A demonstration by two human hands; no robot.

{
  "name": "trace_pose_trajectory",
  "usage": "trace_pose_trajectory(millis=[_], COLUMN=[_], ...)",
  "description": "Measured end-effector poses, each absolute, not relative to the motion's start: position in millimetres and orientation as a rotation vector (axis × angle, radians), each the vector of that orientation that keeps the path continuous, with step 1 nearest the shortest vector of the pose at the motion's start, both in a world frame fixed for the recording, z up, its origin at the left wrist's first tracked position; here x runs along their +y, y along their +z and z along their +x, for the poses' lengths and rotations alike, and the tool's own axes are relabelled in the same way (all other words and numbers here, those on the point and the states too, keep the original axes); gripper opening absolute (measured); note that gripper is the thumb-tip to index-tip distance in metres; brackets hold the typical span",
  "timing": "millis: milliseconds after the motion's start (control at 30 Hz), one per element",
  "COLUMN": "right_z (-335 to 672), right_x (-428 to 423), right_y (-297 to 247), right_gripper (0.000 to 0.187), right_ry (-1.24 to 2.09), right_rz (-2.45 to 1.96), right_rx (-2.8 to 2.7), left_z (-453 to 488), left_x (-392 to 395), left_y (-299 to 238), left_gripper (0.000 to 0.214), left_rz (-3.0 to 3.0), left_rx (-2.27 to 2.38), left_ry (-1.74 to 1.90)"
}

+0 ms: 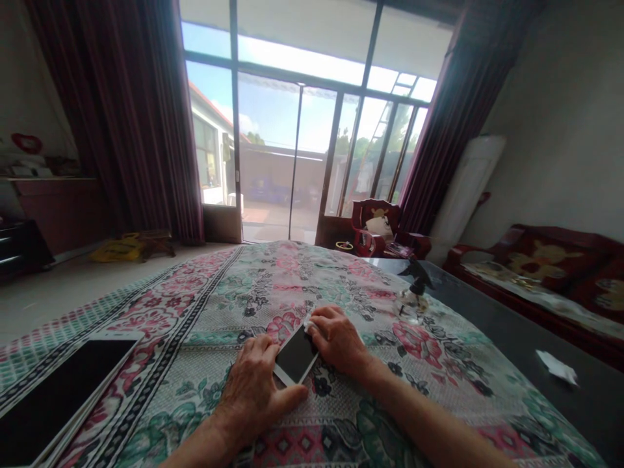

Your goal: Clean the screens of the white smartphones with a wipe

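Observation:
A smartphone point(294, 354) with a white frame and dark screen lies face up on the flowered cloth point(205, 383). My left hand point(256, 377) is closed round its left side and lower edge, with the thumb along the bottom. A small white wad of tissue point(308, 321) shows under the fingers of my right hand point(336, 335), pressed on the phone's upper right end. To the left lie flat white-framed devices with a black screen point(68, 383), seemingly stacked. Beyond my right hand stands a clear spray bottle point(412, 302) with a black head.
A crumpled white tissue point(556, 368) rests on the dark tabletop point(517, 331) at the right. A red wooden armchair point(375, 227) and sofa point(541, 260) stand behind it. Glass doors point(273, 156) and purple curtains point(127, 117) are ahead. Yellow bag-like things point(117, 248) lie on the floor.

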State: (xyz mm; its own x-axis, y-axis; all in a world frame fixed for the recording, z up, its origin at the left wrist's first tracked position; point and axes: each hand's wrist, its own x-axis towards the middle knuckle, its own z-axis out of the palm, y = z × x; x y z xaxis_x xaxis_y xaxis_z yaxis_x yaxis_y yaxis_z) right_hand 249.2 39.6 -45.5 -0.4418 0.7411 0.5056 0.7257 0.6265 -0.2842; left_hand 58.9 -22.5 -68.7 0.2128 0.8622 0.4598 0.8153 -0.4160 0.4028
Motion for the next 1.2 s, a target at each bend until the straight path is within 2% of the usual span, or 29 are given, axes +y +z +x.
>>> trace_pose_trajectory(millis=[267,533,867,1200], right_z=[224,245,214,245], right_x=[20,50,27,56], right_y=[-46,-41,-48,-42], right_gripper=[0.017,0.019,0.017,0.020], right_ry=[0.098,0.020,0.119,0.001], right_rz=[-0.993,-1.275,-0.983,-1.324], right_rx=[-2.380,-2.222,-2.397,-2.199], left_z=[59,60,61,62], left_x=[-22,-22,-22,-24], left_y=[-65,-66,-66,-62], left_gripper=[0.033,0.040,0.041,0.040], left_rz=[2.373,2.386,2.388,2.392], left_rx=[1.666,1.671,1.659,1.688], left_ry=[0.900,0.919,0.930,0.894])
